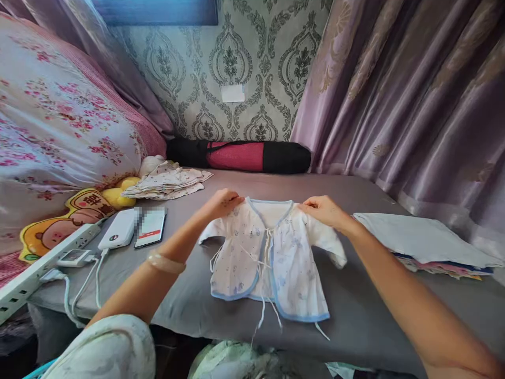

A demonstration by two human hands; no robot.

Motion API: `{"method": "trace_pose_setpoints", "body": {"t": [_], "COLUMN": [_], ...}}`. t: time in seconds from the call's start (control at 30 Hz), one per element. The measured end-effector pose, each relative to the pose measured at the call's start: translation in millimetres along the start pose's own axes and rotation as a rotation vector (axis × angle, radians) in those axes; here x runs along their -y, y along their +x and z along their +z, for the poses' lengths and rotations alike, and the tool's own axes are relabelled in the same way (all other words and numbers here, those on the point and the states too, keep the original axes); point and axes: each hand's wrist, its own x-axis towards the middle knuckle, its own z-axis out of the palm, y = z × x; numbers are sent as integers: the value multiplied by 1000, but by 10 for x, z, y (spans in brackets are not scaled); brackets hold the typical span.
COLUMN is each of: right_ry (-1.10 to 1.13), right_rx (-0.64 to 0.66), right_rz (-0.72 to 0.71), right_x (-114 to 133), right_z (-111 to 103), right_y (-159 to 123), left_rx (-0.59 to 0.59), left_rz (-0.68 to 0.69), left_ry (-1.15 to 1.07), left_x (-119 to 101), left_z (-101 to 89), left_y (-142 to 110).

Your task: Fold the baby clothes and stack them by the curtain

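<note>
A small white baby shirt point(246, 247) with blue trim, a faint print and white tie strings is spread in front of me on a grey-covered surface point(185, 295). Its neckline faces away from me, and its blue-edged hem points my way. My left hand point(225, 202) pinches the shirt's left shoulder, fingers closed on the cloth. At the opposite shoulder, my right hand point(323, 209) is closed on the fabric too. Both sleeves hang outward below my hands. The front panels lie slightly apart, with the strings loose between them and past the hem.
Folded printed clothes point(169, 181) lie at the back left, a folded stack point(426, 239) at the right. Left of me are a white power bank point(118, 230), a phone point(151, 227), cables and a power strip point(51, 258). A black-and-red roll bag point(236, 156) lies along the wall.
</note>
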Motion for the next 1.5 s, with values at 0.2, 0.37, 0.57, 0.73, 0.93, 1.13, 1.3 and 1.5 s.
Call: {"method": "trace_pose_setpoints", "body": {"t": [0.2,0.37,0.57,0.73,0.93,1.13,1.3,1.5], "right_ry": [-353,-631,-813,-882,-891,-922,-945,-867], "right_rx": [-14,34,81,100,120,147,132,126], "right_rz": [-11,-66,-17,-4,-16,-29,-50,0], "right_x": [-590,-759,-747,-791,-911,-1008,-1097,-1081], "right_z": [492,642,645,642,632,595,608,596], "right_y": [245,326,568,843,1121,1416,1628,1642], "left_rx": [101,168,197,178,188,187,156,173], "left_rz": [-121,-130,-160,-137,-137,-151,-161,-193], "left_ry": [94,243,358,393,412,433,455,439], "left_x": [313,420,507,621,733,847,914,930], "left_z": [762,936,1006,1037,1056,1092,1137,1144], "left_y": [154,217,427,652,924,1175,1308,1370]}}
